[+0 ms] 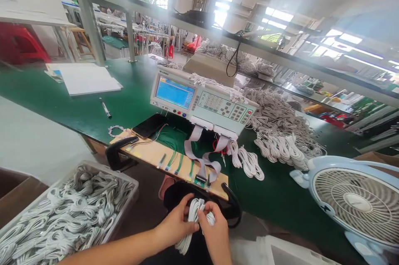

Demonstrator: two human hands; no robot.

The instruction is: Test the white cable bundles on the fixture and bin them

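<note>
Cable in bundled white loops

The board is matt wood at the tabletop edge; fan, smooth plastic; cable, apparently plastic.

I record one green table: papers toward its far edge, left; a pen and beaded ring toward the edge nearest me; a wooden board clamped along that edge; a tester behind; piled cables rightward; a fan toward the right end.
</note>
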